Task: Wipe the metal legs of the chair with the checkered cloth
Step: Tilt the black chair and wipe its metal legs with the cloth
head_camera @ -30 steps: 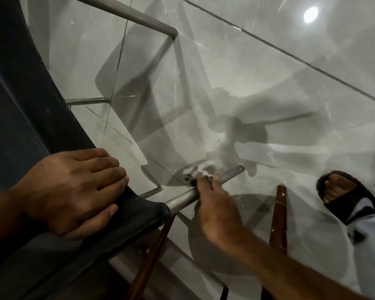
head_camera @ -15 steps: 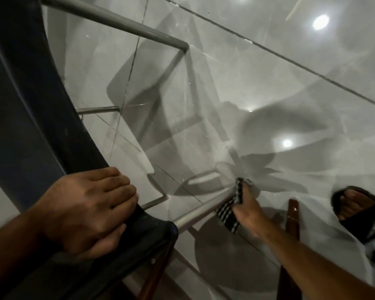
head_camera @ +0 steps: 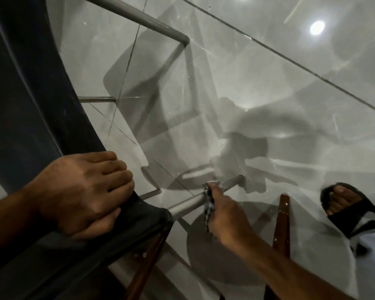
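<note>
A dark chair seat (head_camera: 30,118) fills the left, tipped over the glossy floor. Its near metal leg (head_camera: 188,203) runs from the seat corner out to the right, ending at about mid-frame. My right hand (head_camera: 225,213) is wrapped around this leg with the checkered cloth (head_camera: 208,207) bunched between palm and tube. My left hand (head_camera: 82,191) presses flat on the seat's edge, fingers curled over it. A far metal leg (head_camera: 152,24) crosses the top, and a shorter one (head_camera: 96,99) pokes out at mid-left.
Two brown wooden legs, one (head_camera: 281,224) to the right of my hand and one (head_camera: 145,269) under the seat corner, stand close by. A sandalled foot (head_camera: 344,204) rests on the grey tiled floor (head_camera: 268,94) at the right.
My right hand with the cloth has slid back along the near leg toward the seat after reaching near its tip. The left hand has stayed on the seat edge.
</note>
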